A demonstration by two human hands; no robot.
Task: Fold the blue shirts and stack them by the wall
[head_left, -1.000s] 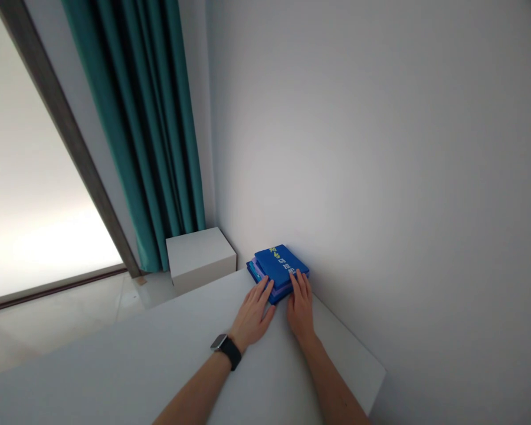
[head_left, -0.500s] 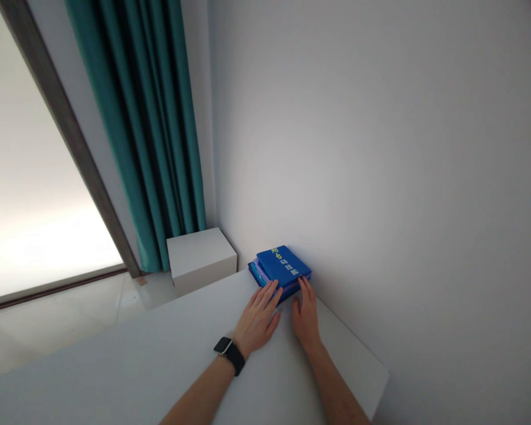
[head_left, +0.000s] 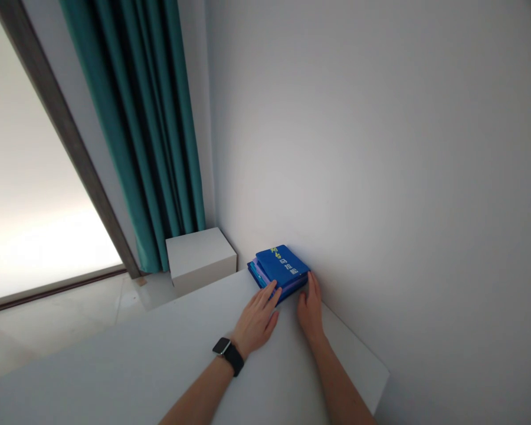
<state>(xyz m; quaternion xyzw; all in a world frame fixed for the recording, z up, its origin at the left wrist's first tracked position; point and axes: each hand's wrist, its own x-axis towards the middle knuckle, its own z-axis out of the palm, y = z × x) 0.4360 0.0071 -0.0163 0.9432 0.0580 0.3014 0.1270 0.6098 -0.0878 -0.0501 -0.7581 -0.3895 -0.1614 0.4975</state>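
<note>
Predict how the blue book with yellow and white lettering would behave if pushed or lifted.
The blue book probably won't roll or tip, lying flat and low on the white table. Purple layers show unevenly under its cover, so lifting that alone might fan it open. The wall beside it may block a push that way.

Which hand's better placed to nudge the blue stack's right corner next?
Right, likely: the right hand is at that corner of the blue stack; the left hand is by its near corner.
</note>
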